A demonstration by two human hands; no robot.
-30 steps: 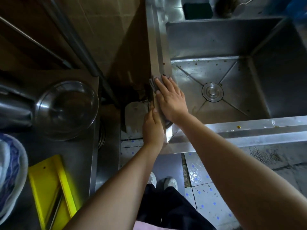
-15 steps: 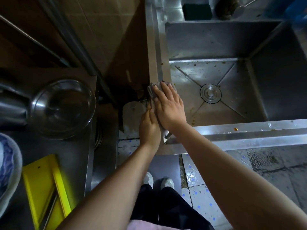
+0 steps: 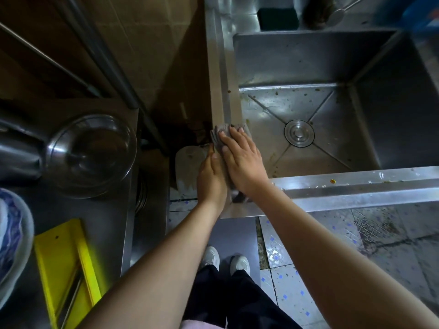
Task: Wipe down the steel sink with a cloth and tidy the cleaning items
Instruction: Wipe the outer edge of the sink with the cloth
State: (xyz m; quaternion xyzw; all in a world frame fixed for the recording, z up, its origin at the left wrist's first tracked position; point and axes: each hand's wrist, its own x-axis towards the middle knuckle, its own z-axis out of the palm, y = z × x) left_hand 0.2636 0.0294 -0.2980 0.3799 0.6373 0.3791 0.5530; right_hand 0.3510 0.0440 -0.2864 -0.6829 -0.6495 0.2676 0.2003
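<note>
The wiping step looks to be in hand, on the left rim of the sink (image 3: pixel 219 74). The right hand (image 3: pixel 241 161) lies flat, fingers spread, pressing the grey cloth (image 3: pixel 222 132) onto the rim at about 9 o'clock from the drain (image 3: pixel 299 133). That's a flat press rather than a closed grip. The left hand (image 3: pixel 211 179) sits just beside it at its 7 o'clock, touching the rim's outer edge, fingers loosely curled. Whether it pinches any cloth, can't tell.

Next move is a guess: run the cloth on along the rim, then the front rim (image 3: pixel 356 186), which has crumbs and an orange bit at 3 o'clock from the hands. The basin floor is speckled with scraps too, so plenty left.

Hard to make out: most of the cloth is under the palm, only the far end and a scrap by the wrist show. The dark sponge (image 3: pixel 277 18) at 12 o'clock is cut off by the frame, and the stuff beside it is too blurry to name.
</note>
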